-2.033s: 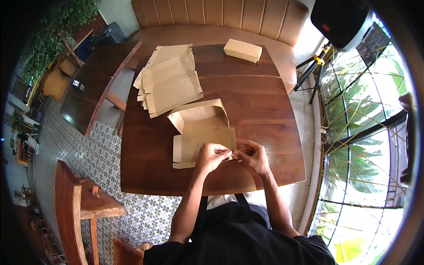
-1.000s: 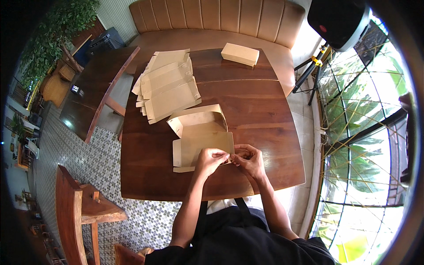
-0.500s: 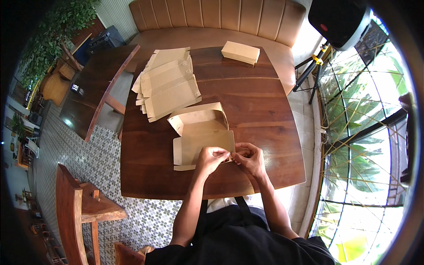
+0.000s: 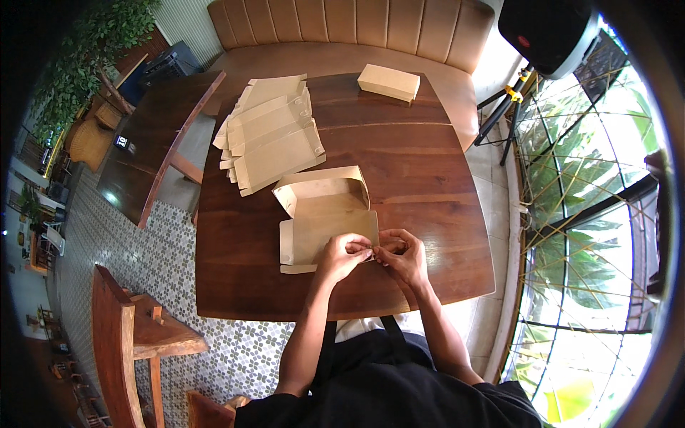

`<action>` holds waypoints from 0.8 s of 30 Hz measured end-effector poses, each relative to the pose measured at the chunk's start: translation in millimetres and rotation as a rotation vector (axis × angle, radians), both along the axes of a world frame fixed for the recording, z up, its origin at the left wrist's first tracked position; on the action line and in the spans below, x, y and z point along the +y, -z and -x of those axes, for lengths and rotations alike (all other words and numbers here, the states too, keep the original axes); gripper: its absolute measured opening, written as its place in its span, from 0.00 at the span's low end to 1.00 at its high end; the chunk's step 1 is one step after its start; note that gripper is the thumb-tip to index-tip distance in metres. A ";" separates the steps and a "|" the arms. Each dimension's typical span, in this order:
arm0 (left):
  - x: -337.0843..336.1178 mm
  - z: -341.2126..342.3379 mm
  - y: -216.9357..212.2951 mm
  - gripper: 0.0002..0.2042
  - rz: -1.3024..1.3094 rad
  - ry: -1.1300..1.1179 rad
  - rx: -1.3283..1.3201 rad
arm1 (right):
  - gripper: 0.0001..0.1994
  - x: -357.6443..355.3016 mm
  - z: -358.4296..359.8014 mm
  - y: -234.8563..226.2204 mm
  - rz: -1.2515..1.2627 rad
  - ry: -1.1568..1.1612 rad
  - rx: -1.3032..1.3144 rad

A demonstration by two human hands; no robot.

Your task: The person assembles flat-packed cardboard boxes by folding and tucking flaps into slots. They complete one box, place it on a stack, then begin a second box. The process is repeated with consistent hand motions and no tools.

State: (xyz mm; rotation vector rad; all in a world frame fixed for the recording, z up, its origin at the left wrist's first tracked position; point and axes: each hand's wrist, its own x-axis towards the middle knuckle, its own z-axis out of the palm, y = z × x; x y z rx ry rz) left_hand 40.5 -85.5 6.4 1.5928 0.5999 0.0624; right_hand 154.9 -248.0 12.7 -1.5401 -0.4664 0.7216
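Observation:
A partly folded brown cardboard box lies open on the dark wooden table, its far half with walls standing up and its near panel flat. Over the near right corner of that panel, my left hand pinches the cardboard between thumb and fingers. Right beside it, my right hand closes its fingertips on the same corner from the right. The fingers hide most of the corner flap. Beyond the box, to the left, lies a fanned stack of flat cardboard box blanks.
A closed cardboard box sits at the table's far right edge. Behind is a brown padded bench. A second table and a wooden chair stand left; a black speaker on a stand is at right.
Both hands stay at the same corner, with the left fingers slightly shifted. The box's raised far walls tilt a little to the right.

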 end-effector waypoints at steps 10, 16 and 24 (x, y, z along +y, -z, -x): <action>0.7 1.6 -10.6 0.17 -0.218 0.033 0.106 | 0.16 1.2 2.6 2.4 0.010 -0.047 0.072; 10.6 3.8 -0.4 0.18 -0.252 0.113 0.085 | 0.14 0.6 4.9 9.8 -0.042 -0.059 0.073; 21.7 -1.3 12.1 0.20 -0.127 0.136 0.029 | 0.08 3.3 -1.6 16.3 0.036 -0.030 0.062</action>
